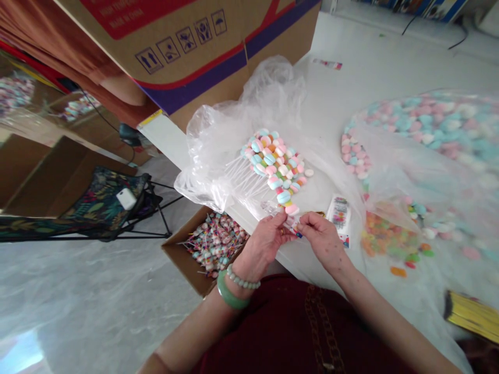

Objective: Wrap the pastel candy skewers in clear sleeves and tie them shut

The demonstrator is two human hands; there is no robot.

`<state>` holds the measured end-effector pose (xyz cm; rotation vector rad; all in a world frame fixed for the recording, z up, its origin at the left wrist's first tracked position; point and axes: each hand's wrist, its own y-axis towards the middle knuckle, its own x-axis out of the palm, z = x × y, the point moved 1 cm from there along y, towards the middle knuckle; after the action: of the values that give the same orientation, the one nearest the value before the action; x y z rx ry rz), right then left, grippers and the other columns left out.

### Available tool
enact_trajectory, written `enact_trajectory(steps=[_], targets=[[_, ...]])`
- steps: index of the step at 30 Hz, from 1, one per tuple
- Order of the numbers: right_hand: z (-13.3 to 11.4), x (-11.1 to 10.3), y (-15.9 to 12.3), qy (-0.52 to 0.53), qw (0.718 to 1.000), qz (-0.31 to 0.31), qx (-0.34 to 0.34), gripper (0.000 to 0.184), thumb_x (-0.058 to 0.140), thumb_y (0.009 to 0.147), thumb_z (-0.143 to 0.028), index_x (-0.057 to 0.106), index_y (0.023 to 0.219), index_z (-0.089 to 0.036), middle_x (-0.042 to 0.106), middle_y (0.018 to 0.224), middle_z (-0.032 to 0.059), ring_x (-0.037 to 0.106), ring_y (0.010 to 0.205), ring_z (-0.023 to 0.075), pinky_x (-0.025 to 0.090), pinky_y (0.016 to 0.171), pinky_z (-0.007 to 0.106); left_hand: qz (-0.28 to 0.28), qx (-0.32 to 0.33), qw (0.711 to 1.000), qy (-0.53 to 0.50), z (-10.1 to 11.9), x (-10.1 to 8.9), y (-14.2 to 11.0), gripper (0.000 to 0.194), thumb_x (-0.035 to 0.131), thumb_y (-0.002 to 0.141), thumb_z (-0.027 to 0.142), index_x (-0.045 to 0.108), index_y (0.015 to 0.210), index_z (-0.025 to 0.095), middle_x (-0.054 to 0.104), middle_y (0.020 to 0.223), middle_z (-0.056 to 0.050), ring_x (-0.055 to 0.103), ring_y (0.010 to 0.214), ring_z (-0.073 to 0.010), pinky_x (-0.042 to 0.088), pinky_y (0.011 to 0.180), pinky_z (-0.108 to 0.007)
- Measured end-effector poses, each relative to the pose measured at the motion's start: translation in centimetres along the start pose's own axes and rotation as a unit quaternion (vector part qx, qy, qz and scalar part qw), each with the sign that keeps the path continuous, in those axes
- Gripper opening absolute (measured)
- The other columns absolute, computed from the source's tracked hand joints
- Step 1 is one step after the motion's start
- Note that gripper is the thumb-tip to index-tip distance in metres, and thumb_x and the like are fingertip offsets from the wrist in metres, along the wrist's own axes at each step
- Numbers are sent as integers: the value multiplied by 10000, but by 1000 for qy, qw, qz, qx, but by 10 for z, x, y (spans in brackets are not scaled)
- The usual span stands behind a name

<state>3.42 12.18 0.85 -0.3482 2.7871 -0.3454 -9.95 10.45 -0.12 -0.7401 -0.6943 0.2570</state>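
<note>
1. Dark-red garment with a chain print (280, 332): nearest the camera, beside the near-left edge of the white work surface (346, 47).
2. Left hand (268, 241): thumb and forefinger brought together on a small clear plastic wrapper with blue and red print (291, 223). A green bangle (230, 293) and a pale bead bracelet (244, 283) encircle the wrist.
3. Right hand (323, 241): thumb and fingertips pinched on the right-hand side of the same wrapper. Whether this wrapper is empty cannot be told.
4. Wrapper position: just inside the near-left edge of the surface, close to the pink marshmallow at the near end of the pile.
5. Pastel marshmallow-and-gummy skewers on white sticks (280, 166): piled on crumpled clear film (210, 130), sticks directed toward the near-left edge.
6. Stack of flat printed packets (340, 213): just beside the right hand, farther in from the near-left edge.
7. Clear bag of orange and green gummies (390, 234) and large clear bag of pastel marshmallows (424, 122): toward the right side of the surface.
8. Open brown cardboard box of wrapped sweets (183, 259): below the near-left edge.
9. Step in hand (judgement): two-handed manipulation of the wrapper, probably opening or adjusting its mouth.
10. Requirement for the next move (judgement): a light pinch on both sides, film untwisted, fingers clear of the adjacent marshmallow. Excess pull could tear the thin film.
</note>
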Motion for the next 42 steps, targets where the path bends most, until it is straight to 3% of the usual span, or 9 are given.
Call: enact_trajectory(steps=[3,6,9,13,17,23,31,42], targets=[[1,-6,-3,52,999,9,-6,152,573,746,-335,562,667,-206,539,655,-22,478,656,151,374,624,278,-1,19,999,-36,3,-2,2,157,598,866,267,660,850,124,664,722,-46,624,592,-133,541,563,-258],[6,-23,-12,84,996,10,3,160,555,808,-355,579,752,-207,536,626,-32,457,564,131,364,539,260,-11,-11,995,-94,12,-5,3,180,532,910,258,646,835,140,666,708,-38,657,631,-162,571,645,-333],[11,-43,-29,14,999,49,-14,163,554,845,-354,575,759,-217,476,573,-46,440,534,127,339,505,252,-30,-40,990,-134,22,-9,1,236,497,932,286,633,818,130,688,747,-60,684,689,-186,573,692,-360],[12,-57,-52,-123,983,101,-96,169,550,866,-347,602,761,-225,564,677,-5,526,633,156,397,573,272,-68,-47,983,-166,26,-13,2,229,527,916,323,632,829,139,695,732,-63,703,758,-218,567,743,-378],[13,-55,-62,-195,957,113,-182,159,499,908,-290,603,803,-232,615,763,19,589,703,167,450,644,278,-96,-41,981,-166,25,-12,3,247,532,911,360,638,846,147,710,738,-69,711,765,-226,564,760,-387],[18,-52,-59,-269,927,129,-225,175,447,924,-202,600,844,-232,639,842,48,617,749,169,459,639,263,-115,-22,983,-140,33,-10,1,366,427,952,402,657,883,127,724,762,-105,714,781,-231,561,746,-367],[24,-52,-55,-259,938,103,-207,153,471,929,-252,597,845,-230,643,831,34,633,764,170,474,668,266,-113,-8,985,-131,40,-18,4,396,416,951,411,664,841,123,722,811,-112,698,744,-206,553,751,-368],[26,-54,-52,-274,930,86,-230,144,480,922,-241,611,863,-241,655,835,29,642,753,164,487,655,257,-86,1,989,-118,40,-20,7,401,431,940,435,659,821,127,712,773,-102,697,718,-216,556,743,-390]])
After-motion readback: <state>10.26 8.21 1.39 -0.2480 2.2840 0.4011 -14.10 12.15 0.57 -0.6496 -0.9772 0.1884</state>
